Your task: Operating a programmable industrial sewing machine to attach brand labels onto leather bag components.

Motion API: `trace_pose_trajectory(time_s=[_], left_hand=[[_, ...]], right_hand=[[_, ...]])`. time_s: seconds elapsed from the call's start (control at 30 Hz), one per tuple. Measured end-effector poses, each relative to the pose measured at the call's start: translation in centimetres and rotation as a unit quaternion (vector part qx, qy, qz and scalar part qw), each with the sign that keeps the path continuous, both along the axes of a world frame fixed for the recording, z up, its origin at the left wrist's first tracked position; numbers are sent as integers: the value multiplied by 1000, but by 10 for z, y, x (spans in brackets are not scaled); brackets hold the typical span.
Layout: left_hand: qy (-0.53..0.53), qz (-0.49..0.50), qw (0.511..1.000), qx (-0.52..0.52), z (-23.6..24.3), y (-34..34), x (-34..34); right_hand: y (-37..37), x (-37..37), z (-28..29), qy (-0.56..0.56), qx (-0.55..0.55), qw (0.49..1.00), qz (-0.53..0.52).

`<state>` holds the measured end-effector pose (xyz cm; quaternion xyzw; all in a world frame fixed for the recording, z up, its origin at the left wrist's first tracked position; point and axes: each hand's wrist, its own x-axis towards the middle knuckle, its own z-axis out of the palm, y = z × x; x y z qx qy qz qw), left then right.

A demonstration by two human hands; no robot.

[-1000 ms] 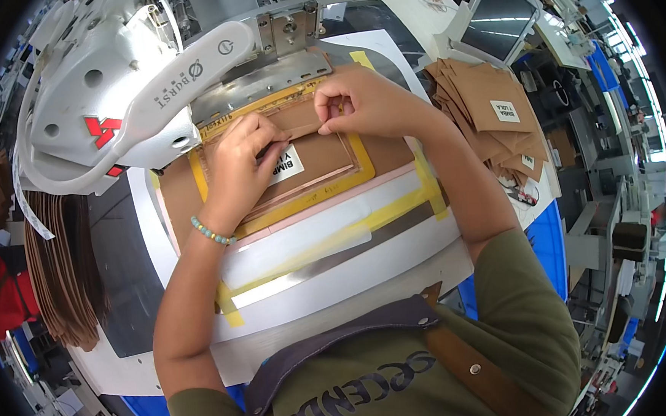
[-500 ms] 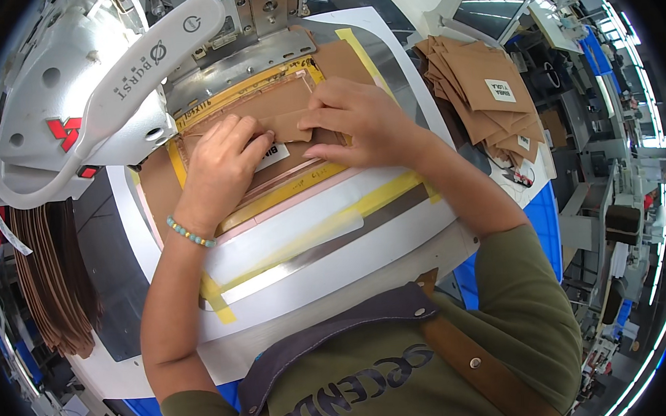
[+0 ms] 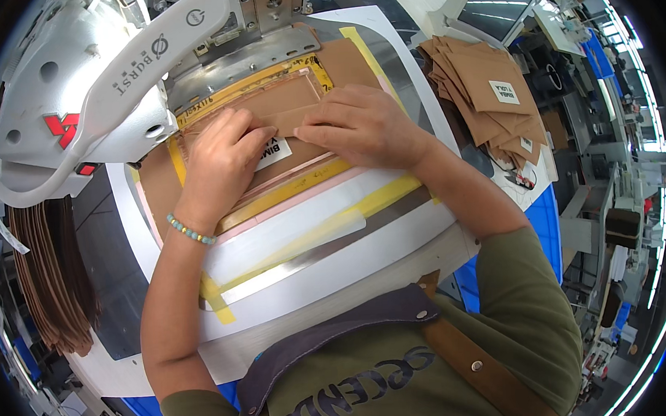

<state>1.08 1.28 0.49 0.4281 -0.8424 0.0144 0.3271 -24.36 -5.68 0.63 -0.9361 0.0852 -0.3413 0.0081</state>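
A flat brown panel (image 3: 294, 122) with a white label (image 3: 274, 155) lies inside a yellow-edged rectangular frame (image 3: 293, 186) below the sewing machine. My left hand (image 3: 227, 155), a beaded bracelet at its wrist, is closed with thumb and forefinger on the panel's edge beside the label. To the right of the label, my right hand (image 3: 370, 126) pinches the same edge between thumb and fingers. Both sets of fingertips nearly meet above the label and partly hide it. Whether the panel is leather or another sheet material, I cannot tell.
The white sewing machine head (image 3: 43, 81) and its grey curved arm (image 3: 156, 55) stand at the far left. A pile of brown labelled pieces (image 3: 485, 84) lies to the right, near small scissors (image 3: 520, 180). Long brown strips (image 3: 51, 278) are stacked at the left.
My right hand has shifted slightly, its fingers drawing together on the panel edge. The raised right part of that edge now lies lower. More of the label shows by my left hand.
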Motion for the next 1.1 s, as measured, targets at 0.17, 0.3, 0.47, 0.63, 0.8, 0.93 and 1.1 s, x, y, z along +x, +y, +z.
trace_pose_trajectory(time_s=[0.17,0.3,0.47,0.63,0.8,0.93,1.1], left_hand=[[0,37,999,-4,5,2,6],[-31,93,995,-8,10,10,16],[-68,129,989,2,7,13,28],[-57,145,987,37,3,23,36],[-60,123,990,15,4,30,39],[-63,118,991,18,6,31,36],[-57,92,994,0,9,28,29]], right_hand=[[0,-3,1,17,-33,999,-17],[1,-6,1,33,-72,997,-17],[0,-8,2,68,-73,995,8],[2,-7,1,76,-78,994,8],[0,-4,1,80,-84,993,10],[1,-2,2,76,-72,994,9],[2,-7,4,125,-46,991,9]])
